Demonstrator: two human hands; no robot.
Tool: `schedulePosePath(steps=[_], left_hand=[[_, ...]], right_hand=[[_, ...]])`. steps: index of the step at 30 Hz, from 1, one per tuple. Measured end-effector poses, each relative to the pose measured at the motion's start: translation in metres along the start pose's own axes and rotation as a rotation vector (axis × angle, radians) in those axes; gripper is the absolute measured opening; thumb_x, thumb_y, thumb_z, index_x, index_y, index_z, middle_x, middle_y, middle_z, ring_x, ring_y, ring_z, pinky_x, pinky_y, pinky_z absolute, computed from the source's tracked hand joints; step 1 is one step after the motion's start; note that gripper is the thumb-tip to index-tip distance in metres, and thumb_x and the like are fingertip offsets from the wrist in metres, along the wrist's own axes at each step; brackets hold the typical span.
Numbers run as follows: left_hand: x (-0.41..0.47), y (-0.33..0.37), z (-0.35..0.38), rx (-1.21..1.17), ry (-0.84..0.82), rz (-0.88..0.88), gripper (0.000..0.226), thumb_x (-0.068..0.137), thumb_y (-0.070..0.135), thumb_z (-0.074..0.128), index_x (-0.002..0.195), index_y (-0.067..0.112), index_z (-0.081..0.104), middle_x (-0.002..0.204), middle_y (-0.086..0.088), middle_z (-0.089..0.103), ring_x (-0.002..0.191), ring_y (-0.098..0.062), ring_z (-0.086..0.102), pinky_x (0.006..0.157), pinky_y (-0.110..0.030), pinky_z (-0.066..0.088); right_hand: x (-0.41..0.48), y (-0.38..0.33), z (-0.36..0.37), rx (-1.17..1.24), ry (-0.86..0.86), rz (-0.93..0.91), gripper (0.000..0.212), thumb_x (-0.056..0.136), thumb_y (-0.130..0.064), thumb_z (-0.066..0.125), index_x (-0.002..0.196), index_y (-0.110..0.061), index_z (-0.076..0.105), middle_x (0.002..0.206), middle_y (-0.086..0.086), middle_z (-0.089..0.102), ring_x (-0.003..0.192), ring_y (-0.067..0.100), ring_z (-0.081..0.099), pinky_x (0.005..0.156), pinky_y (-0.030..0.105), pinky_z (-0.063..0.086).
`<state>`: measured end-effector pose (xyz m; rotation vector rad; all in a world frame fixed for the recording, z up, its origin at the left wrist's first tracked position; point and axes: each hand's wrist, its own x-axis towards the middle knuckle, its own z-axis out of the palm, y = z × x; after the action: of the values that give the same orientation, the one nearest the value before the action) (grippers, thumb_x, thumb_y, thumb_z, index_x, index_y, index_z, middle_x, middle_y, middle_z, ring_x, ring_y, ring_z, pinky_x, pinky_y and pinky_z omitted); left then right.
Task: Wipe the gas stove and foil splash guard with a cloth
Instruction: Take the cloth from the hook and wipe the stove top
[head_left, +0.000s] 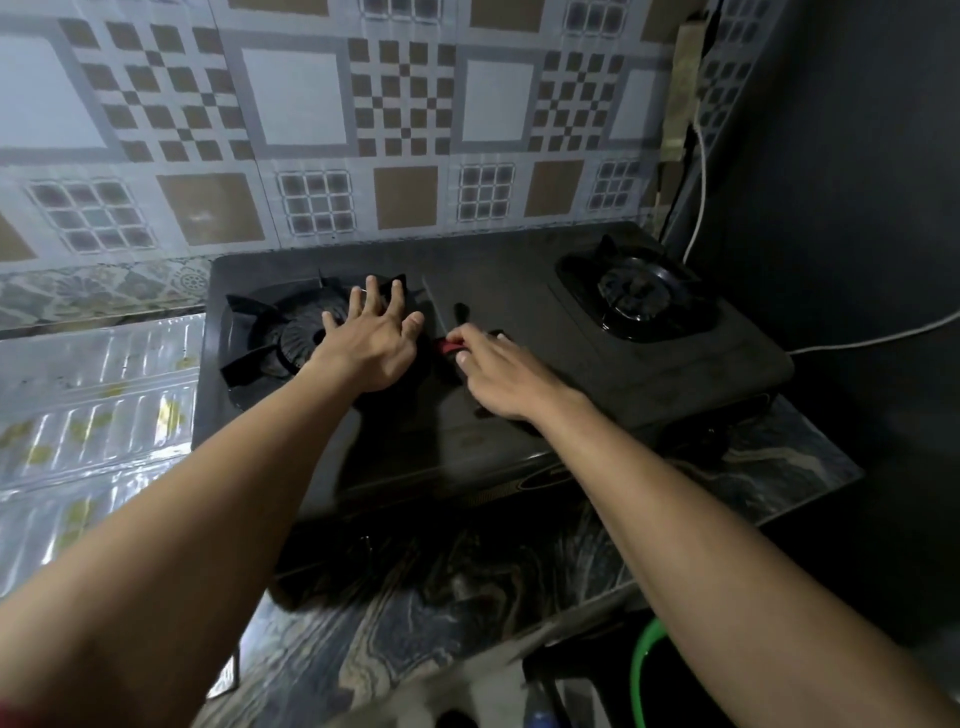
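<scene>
Stove (571, 374): under both my hands. Left hand (376, 338) spread flat, empty, by the burner (306, 338). Right hand (498, 376) pinching something red (451, 345). Foil guard (98, 410) left of my hands, seemingly unwiped. No cloth seen; wiping apparently not begun.

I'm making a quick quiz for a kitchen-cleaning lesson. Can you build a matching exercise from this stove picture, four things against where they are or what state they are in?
Things:
1. left hand
2. right hand
3. right burner
4. foil splash guard

Places or states:
A. left of the stove, shiny and ribbed
B. fingers spread over the left burner
C. uncovered, near the white cable
D. at a small red item at the middle of the gas stove

Pairs: 1-B, 2-D, 3-C, 4-A
</scene>
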<state>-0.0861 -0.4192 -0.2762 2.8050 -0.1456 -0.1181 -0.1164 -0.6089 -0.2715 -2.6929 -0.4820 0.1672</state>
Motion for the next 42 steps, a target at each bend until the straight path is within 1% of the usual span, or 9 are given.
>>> schedulePosePath(steps=[3, 7, 10, 15, 21, 25, 30, 36, 42], left_hand=[[-0.002, 0.001, 0.002, 0.003, 0.009, 0.008, 0.067, 0.099, 0.052, 0.017, 0.156, 0.022, -0.003, 0.163, -0.012, -0.013, 0.149, -0.031, -0.01, 0.114, -0.064, -0.003], [-0.008, 0.006, 0.002, 0.079, 0.088, 0.086, 0.065, 0.101, 0.047, 0.018, 0.156, 0.017, 0.003, 0.164, -0.011, -0.006, 0.15, -0.031, -0.005, 0.115, -0.063, 0.002], [-0.01, 0.008, 0.005, 0.146, 0.077, 0.104, 0.064, 0.1, 0.048, 0.016, 0.156, 0.018, 0.003, 0.164, -0.011, -0.006, 0.15, -0.03, -0.005, 0.116, -0.062, 0.002], [-0.007, 0.005, 0.008, 0.144, 0.049, 0.071, 0.065, 0.099, 0.054, 0.012, 0.156, 0.024, -0.001, 0.163, -0.011, -0.009, 0.15, -0.028, -0.008, 0.116, -0.059, -0.001], [-0.002, -0.001, 0.011, 0.157, 0.045, 0.069, 0.067, 0.097, 0.059, 0.008, 0.155, 0.029, -0.001, 0.163, -0.01, -0.007, 0.15, -0.028, -0.007, 0.117, -0.06, 0.002], [-0.002, 0.001, 0.011, 0.153, 0.028, 0.051, 0.067, 0.096, 0.06, 0.009, 0.155, 0.029, 0.0, 0.163, -0.01, -0.007, 0.15, -0.028, -0.007, 0.116, -0.06, 0.003], [-0.004, 0.004, 0.008, 0.129, 0.023, 0.038, 0.066, 0.096, 0.059, 0.011, 0.155, 0.03, 0.001, 0.163, -0.011, -0.007, 0.15, -0.028, -0.007, 0.116, -0.061, 0.002], [-0.005, 0.005, 0.008, 0.127, 0.016, 0.034, 0.065, 0.098, 0.055, 0.014, 0.156, 0.028, 0.004, 0.163, -0.013, -0.006, 0.15, -0.029, -0.006, 0.116, -0.061, 0.003], [-0.007, 0.017, 0.01, 0.111, 0.039, -0.01, 0.06, 0.102, 0.047, 0.016, 0.156, 0.022, 0.009, 0.163, -0.016, -0.003, 0.15, -0.032, -0.005, 0.115, -0.062, 0.004]], right_hand=[[-0.029, -0.012, 0.015, -0.037, 0.001, -0.111, 0.038, 0.102, -0.022, 0.033, 0.137, -0.011, 0.044, 0.147, 0.011, 0.046, 0.14, 0.026, 0.033, 0.115, 0.043, 0.022], [-0.049, -0.007, 0.021, -0.107, 0.034, -0.184, 0.043, 0.104, -0.026, 0.033, 0.143, -0.012, 0.042, 0.155, 0.007, 0.037, 0.147, 0.019, 0.021, 0.119, 0.04, 0.016], [-0.041, 0.003, 0.015, -0.111, 0.008, -0.174, 0.046, 0.105, -0.027, 0.03, 0.149, -0.013, 0.035, 0.159, 0.005, 0.029, 0.148, 0.018, 0.017, 0.119, 0.038, 0.014], [-0.025, 0.046, -0.004, -0.041, 0.04, -0.042, 0.049, 0.105, -0.029, 0.029, 0.151, -0.014, 0.029, 0.16, 0.007, 0.025, 0.148, 0.021, 0.018, 0.118, 0.037, 0.012], [-0.025, 0.115, -0.034, -0.043, 0.101, 0.181, 0.051, 0.104, -0.031, 0.029, 0.151, -0.011, 0.031, 0.159, 0.012, 0.027, 0.146, 0.024, 0.023, 0.117, 0.036, 0.017], [-0.034, 0.108, -0.032, -0.077, 0.153, 0.268, 0.048, 0.103, -0.028, 0.03, 0.147, -0.007, 0.033, 0.155, 0.016, 0.032, 0.143, 0.03, 0.028, 0.114, 0.042, 0.021], [-0.06, 0.044, 0.004, -0.087, 0.17, -0.001, 0.046, 0.103, -0.026, 0.03, 0.147, -0.011, 0.036, 0.156, 0.013, 0.032, 0.145, 0.026, 0.025, 0.117, 0.043, 0.017], [-0.082, -0.014, 0.036, -0.087, 0.17, -0.364, 0.039, 0.098, -0.024, 0.043, 0.133, -0.012, 0.055, 0.141, 0.008, 0.054, 0.136, 0.022, 0.043, 0.113, 0.04, 0.028], [-0.091, 0.029, 0.019, -0.076, 0.149, -0.313, 0.045, 0.101, -0.031, 0.036, 0.142, -0.017, 0.048, 0.149, 0.002, 0.046, 0.14, 0.016, 0.036, 0.117, 0.036, 0.024]])
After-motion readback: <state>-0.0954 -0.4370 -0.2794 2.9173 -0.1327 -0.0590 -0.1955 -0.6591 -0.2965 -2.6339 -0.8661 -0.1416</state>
